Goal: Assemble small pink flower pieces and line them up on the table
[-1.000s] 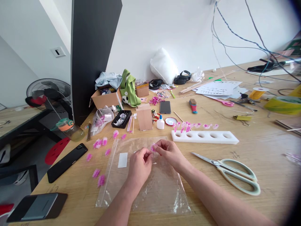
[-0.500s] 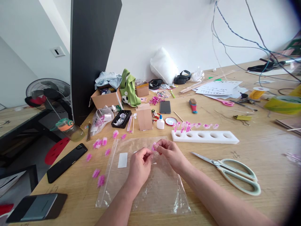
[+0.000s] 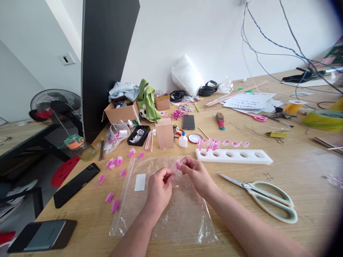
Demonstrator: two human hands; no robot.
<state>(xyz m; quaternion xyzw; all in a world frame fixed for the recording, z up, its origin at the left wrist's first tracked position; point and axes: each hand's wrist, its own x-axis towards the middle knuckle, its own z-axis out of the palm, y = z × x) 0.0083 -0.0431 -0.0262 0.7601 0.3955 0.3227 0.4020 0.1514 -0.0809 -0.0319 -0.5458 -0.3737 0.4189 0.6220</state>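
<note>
Between the thumb and fingers of my right hand [image 3: 193, 174] is a small pink flower petal piece [image 3: 177, 165]. My left hand [image 3: 161, 185] is pinched closed just to its left, and what its fingertips hold, if anything, is too small to make out. Both hands are above a clear zip bag [image 3: 184, 217] lying flat on the table, with a white label [image 3: 139, 182]. Fluffy pink flower pieces [image 3: 115, 206] lie left of the bag. A white foam block with round holes [image 3: 233, 157] lies beyond my right hand, pink petals [image 3: 214, 144] along its back edge.
Large scissors [image 3: 264, 198] lie open on the right. A glue bottle [image 3: 183, 139], a wooden block [image 3: 164, 132] and a round lid [image 3: 195, 138] stand behind the bag. Two dark phones [image 3: 76, 185] [image 3: 188, 122] and a power bank [image 3: 44, 235] lie about the table.
My right hand has drawn slightly up and right with the pink petal piece, widening the gap to my left hand. The left hand has hardly moved.
</note>
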